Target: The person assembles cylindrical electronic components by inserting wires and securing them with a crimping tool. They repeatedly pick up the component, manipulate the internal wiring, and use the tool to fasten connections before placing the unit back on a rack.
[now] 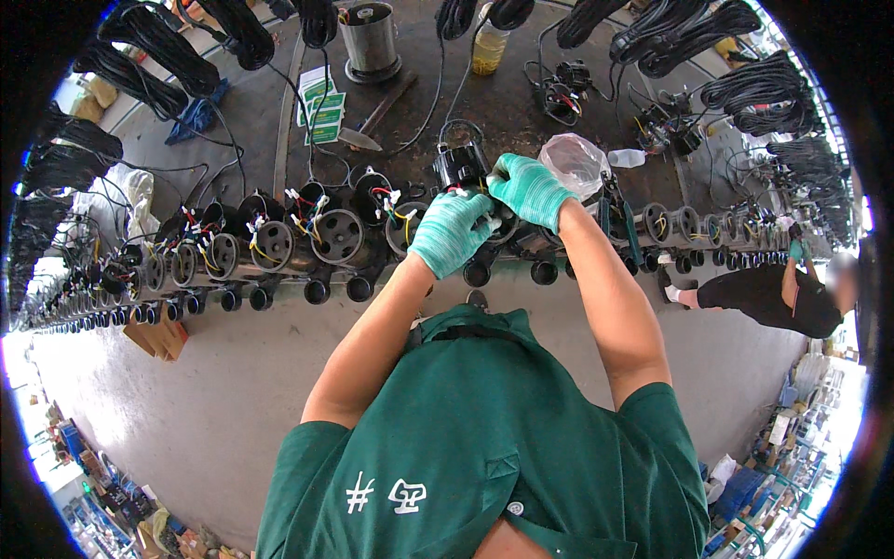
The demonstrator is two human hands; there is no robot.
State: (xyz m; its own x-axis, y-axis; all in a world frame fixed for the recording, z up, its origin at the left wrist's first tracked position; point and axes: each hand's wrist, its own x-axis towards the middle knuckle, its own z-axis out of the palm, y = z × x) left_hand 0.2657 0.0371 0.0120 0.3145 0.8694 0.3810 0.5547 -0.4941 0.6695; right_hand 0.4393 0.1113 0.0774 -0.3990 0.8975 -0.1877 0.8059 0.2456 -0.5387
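Note:
Both my hands wear green-and-white striped gloves and work close together at one pump along the table edge. My left hand (453,231) has its fingers bent in below a black cap (460,166), where small wires and a white connector partly show. Just to the right, my right hand (533,191) is closed, its fingertips against the cap's right side. What either hand grips is hidden by the gloves. A black cable leads from the cap up the table. To the left, an open pump housing (337,237) lies on its side with coloured wires at its end.
A row of similar pumps runs along the table edge. Beyond lie a hammer (380,110), a steel cylinder (371,42), a bottle of yellow liquid (490,47) and coiled cables (149,51). A clear plastic bag (572,164) sits at right. A co-worker (780,296) stands far right.

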